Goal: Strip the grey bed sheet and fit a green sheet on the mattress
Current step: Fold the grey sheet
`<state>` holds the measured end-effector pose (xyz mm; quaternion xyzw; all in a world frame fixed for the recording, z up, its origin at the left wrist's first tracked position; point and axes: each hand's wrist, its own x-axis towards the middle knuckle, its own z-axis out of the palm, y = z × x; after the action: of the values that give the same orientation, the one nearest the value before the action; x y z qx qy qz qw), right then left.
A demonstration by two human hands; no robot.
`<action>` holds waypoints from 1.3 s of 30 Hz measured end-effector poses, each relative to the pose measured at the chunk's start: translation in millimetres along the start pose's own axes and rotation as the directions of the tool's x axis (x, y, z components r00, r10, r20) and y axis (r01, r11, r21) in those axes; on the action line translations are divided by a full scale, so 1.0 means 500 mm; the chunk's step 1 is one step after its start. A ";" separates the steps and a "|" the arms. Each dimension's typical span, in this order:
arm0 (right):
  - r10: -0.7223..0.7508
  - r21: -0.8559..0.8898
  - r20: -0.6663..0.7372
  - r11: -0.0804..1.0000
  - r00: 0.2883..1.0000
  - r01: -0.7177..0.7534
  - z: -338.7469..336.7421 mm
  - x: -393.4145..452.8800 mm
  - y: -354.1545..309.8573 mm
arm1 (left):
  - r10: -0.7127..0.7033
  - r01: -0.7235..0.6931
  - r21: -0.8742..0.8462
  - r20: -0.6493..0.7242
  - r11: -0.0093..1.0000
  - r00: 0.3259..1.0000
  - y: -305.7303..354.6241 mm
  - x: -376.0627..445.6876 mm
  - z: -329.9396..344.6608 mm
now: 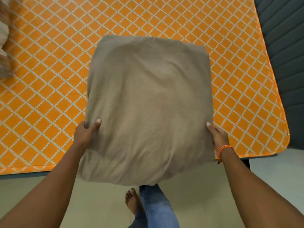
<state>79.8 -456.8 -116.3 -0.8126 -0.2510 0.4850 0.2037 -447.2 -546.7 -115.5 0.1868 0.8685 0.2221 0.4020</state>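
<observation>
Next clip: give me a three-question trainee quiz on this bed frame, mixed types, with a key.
1. True or false: the mattress is bare of any sheet.
2. Which hand wears the orange wristband? A) left B) right
3. Fill in: the folded sheet is held by ___ hands.

Key: 1. true, its orange lattice cover shows all round. 2. B, the right hand. 3. both; the left hand grips one edge, the right the other.

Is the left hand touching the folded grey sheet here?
Touching. The head view shows the left hand gripping the folded grey sheet's edge, thumb on top and fingers hidden beneath the cloth.
</observation>
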 end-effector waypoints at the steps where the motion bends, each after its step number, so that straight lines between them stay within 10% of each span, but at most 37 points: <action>1: -0.030 -0.005 0.073 1.000 0.997 0.030 0.015 -0.010 -0.007 | -0.007 0.010 -0.045 0.071 0.999 0.997 0.014 -0.012 0.011; 10: -0.026 -0.001 0.480 1.000 0.877 0.031 0.132 -0.078 -0.058 | -0.094 0.236 -0.253 0.472 0.938 0.877 0.061 -0.054 0.077; 26: -0.184 0.357 0.292 0.932 0.938 0.071 0.067 -0.203 -0.071 | 0.117 0.049 -0.515 0.284 0.856 0.952 0.059 -0.173 -0.051; 39: -0.359 0.414 0.218 0.876 0.907 0.247 -0.096 -0.416 -0.305 | 0.344 -0.128 -0.535 0.325 0.835 0.881 0.197 -0.332 -0.296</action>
<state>6.4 -466.3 135.4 -0.6285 -0.3055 0.5986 0.3916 -447.7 -583.1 124.9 0.2269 0.6471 0.4435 0.5771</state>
